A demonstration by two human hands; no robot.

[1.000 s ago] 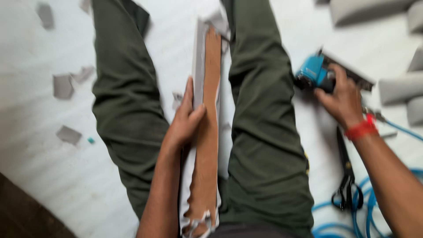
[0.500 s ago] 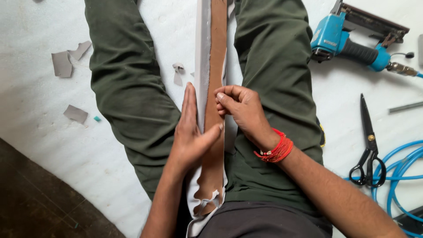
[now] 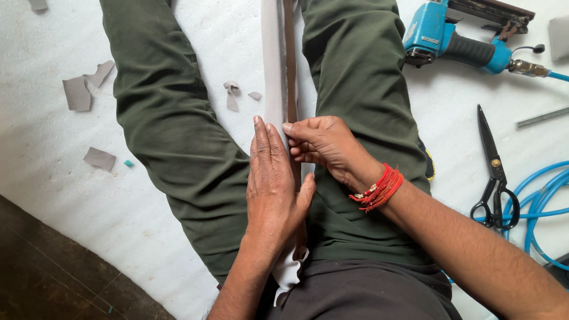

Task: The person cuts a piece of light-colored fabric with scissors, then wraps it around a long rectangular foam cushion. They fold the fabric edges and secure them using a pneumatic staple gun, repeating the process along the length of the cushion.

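1. Head view: a long grey-and-brown strip is laid between the legs; it is pressed flat by the open left hand
2. Its edge is pinched by the right hand; scissors lie well apart

The long strip runs off the top edge of the frame, and its lower stretch lies hidden under the left hand. At the right edge, the blue hose is cut off.

Left hand lies flat; right hand seemingly pinches, fingers curled.
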